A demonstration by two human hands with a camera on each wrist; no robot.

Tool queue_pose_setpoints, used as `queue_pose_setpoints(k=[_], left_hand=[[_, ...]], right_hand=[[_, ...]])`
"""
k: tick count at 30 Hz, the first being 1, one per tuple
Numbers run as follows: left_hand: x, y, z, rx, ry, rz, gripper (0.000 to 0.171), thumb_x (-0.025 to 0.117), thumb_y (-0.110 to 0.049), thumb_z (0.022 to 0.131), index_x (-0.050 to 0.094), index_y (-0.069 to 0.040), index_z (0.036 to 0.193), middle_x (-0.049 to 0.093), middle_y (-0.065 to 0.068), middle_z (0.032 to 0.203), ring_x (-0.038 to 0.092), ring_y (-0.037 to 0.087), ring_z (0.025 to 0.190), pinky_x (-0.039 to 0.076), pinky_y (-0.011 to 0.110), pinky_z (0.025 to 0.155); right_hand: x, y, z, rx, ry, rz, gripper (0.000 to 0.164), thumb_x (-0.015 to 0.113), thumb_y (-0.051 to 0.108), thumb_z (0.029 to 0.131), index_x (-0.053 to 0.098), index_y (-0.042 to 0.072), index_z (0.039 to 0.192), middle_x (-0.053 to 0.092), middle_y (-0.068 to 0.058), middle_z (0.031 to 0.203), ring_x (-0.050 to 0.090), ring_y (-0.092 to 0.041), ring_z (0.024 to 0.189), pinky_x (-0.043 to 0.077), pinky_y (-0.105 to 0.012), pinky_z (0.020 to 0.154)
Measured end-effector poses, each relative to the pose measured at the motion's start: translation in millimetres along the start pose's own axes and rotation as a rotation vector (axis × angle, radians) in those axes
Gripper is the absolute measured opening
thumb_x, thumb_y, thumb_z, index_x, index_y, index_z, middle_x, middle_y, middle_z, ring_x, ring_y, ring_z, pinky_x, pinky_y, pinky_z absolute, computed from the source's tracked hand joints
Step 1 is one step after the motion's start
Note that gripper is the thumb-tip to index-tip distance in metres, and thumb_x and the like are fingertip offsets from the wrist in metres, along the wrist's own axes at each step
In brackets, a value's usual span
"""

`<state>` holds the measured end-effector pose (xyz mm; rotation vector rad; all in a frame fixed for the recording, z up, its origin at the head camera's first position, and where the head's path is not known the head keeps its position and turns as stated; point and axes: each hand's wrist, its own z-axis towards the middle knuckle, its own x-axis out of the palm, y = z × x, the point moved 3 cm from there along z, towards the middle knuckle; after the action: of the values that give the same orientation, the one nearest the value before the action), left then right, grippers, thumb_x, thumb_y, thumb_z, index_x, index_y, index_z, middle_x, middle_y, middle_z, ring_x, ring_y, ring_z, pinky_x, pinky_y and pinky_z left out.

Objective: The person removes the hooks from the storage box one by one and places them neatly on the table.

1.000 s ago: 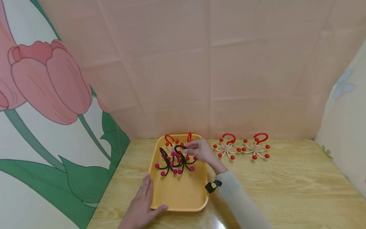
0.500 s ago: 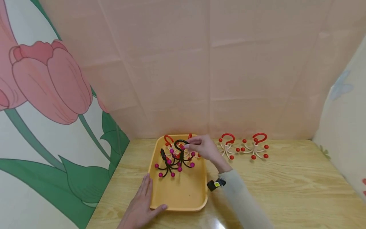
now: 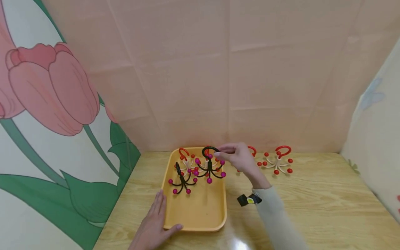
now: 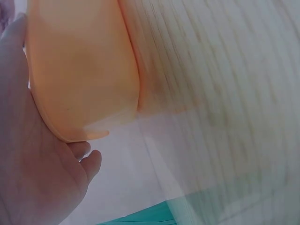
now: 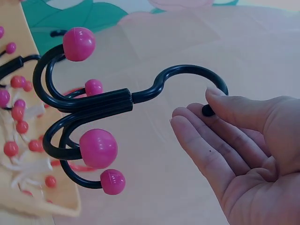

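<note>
Left hand (image 3: 151, 220) nearest: its fingers are lying straight along the outer left side of a yellow tray (image 3: 193, 213), and its thumb is touching the near edge. A wood-grain table (image 3: 297, 215) is bearing the tray. Farther in, a black hook with pink balls (image 3: 182, 180) is standing inside the tray, toward the left. Beyond it, the right hand (image 3: 240, 158) is pinching the curved end of a second black hook (image 3: 209, 166) between thumb and fingers; that hook is hanging upright, curve uppermost, over the tray's far right part. Behind, two white-and-red hooks (image 3: 188, 164) are standing in the tray's far end, the held one partly hiding one of them. Past the tray's right side, two matching hooks (image 3: 278, 161) are standing on the table, the right hand mostly covering the left one. Farthest back, a creased pinkish cloth (image 3: 200, 76) is hanging, and a tulip-patterned panel (image 3: 56, 93) is slanting along the left.
</note>
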<state>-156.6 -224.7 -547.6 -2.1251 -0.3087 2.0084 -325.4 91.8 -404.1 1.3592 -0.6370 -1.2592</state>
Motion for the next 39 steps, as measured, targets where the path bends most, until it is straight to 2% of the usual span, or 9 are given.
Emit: queue_pose_setpoints(k=[3,11,15,18,24,26,31,36,39], left_hand=[[0.9,0.4,-0.5,-0.009,0.005,0.003,0.131,0.048,-0.096,0.080,0.017,-0.004,0.168,0.002,0.015,0.179,0.008,0.037,0.167,0.026,0.056,0.132],[3.1,0.9,0.1,-0.024,0.025,-0.004,0.134,0.047,-0.098,0.078,0.016,-0.004,0.168,0.000,0.015,0.179,0.007,0.036,0.167,0.027,0.057,0.131],[1.8,1.0,0.5,-0.015,0.022,-0.011,0.133,0.048,-0.097,0.079,0.016,-0.003,0.168,0.000,0.015,0.179,0.006,0.036,0.167,0.027,0.057,0.131],[0.8,1.4,0.3,-0.010,0.019,-0.012,0.132,0.049,-0.096,0.080,0.017,-0.003,0.168,-0.001,0.015,0.179,0.006,0.037,0.167,0.027,0.057,0.131],[2.2,0.8,0.8,-0.023,0.029,-0.011,0.134,0.048,-0.097,0.079,0.017,-0.003,0.168,-0.001,0.014,0.179,0.006,0.037,0.167,0.027,0.057,0.131],[3.0,0.2,0.8,-0.031,0.038,-0.013,0.135,0.048,-0.098,0.078,0.017,-0.003,0.168,-0.001,0.014,0.179,0.006,0.037,0.167,0.027,0.057,0.131],[3.1,-0.2,1.5,-0.046,0.046,-0.017,0.136,0.048,-0.099,0.077,0.018,-0.003,0.168,-0.001,0.015,0.179,0.006,0.037,0.167,0.027,0.059,0.131],[3.0,0.7,3.0,-0.047,0.045,-0.015,0.135,0.048,-0.099,0.077,0.019,-0.003,0.167,0.000,0.015,0.179,0.007,0.038,0.167,0.026,0.059,0.131],[3.5,1.3,3.5,-0.046,0.051,-0.019,0.135,0.050,-0.098,0.077,0.019,-0.003,0.167,-0.001,0.015,0.179,0.006,0.036,0.167,0.026,0.059,0.131]], right_hand=[[-12.0,-4.3,-5.1,0.011,-0.025,-0.031,0.032,0.082,0.037,0.092,0.081,0.011,0.112,0.083,-0.009,0.105,0.080,-0.016,0.091,0.064,-0.030,0.075],[-46.3,-12.1,-25.9,0.038,-0.098,-0.038,0.041,0.082,0.037,0.092,0.078,0.005,0.118,0.082,-0.015,0.109,0.081,-0.020,0.093,0.064,-0.025,0.080],[-61.4,-19.8,-38.0,0.053,-0.135,-0.065,0.042,0.082,0.036,0.093,0.077,0.004,0.119,0.082,-0.015,0.110,0.081,-0.018,0.094,0.066,-0.031,0.085],[-71.3,-26.5,-47.4,0.081,-0.149,-0.089,0.045,0.081,0.039,0.093,0.076,0.005,0.122,0.082,-0.012,0.111,0.081,-0.022,0.098,0.065,-0.041,0.093],[-90.5,-42.0,-64.8,0.115,-0.159,-0.124,0.050,0.078,0.041,0.095,0.073,0.004,0.128,0.083,-0.008,0.111,0.080,-0.020,0.100,0.053,-0.061,0.107],[-97.4,-47.5,-70.0,0.127,-0.154,-0.135,0.053,0.077,0.041,0.096,0.071,0.003,0.132,0.083,-0.007,0.111,0.079,-0.013,0.099,0.054,-0.056,0.104],[-119.6,-58.8,-82.4,0.168,-0.151,-0.176,0.056,0.072,0.044,0.099,0.066,0.005,0.139,0.082,0.002,0.112,0.074,0.002,0.099,0.056,-0.032,0.093],[-143.6,-71.5,-92.6,0.214,-0.173,-0.208,0.059,0.071,0.050,0.098,0.066,0.007,0.138,0.082,0.010,0.111,0.072,0.004,0.101,0.053,-0.029,0.093],[-154.5,-77.7,-99.0,0.220,-0.190,-0.231,0.059,0.070,0.050,0.099,0.066,0.006,0.138,0.082,0.010,0.112,0.072,0.005,0.100,0.054,-0.039,0.096]])
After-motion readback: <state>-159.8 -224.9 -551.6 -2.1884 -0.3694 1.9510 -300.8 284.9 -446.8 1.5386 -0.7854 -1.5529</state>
